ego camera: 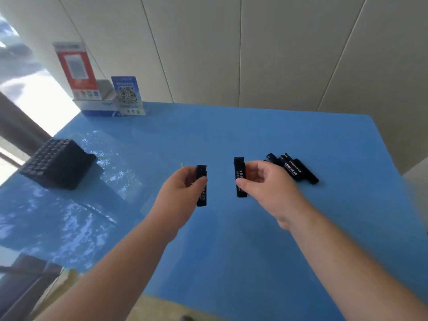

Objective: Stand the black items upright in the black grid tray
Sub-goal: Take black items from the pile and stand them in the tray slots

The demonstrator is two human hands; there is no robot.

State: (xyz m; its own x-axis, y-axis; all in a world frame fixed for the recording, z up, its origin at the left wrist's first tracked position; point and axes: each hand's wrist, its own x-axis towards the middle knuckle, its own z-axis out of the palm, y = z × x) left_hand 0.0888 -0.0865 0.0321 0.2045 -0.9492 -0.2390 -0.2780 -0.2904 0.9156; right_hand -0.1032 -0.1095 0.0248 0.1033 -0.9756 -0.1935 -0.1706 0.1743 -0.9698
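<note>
My left hand (183, 184) is raised mid-air, thumb and fingers pinched closed, forearm bare. My right hand (264, 181) hovers level with it, a little apart, thumb and forefinger pinched, other fingers loosely curled.

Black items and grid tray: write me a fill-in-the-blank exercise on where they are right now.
1. Each hand holds ____ black item: the left hand and the right hand.
2. The black grid tray sits to the person's ____.
3. The loose black items lie flat on the ____ table.
4. The QR code sign stands at the table's ____ edge.

Missing words: one; left; blue; far
</note>
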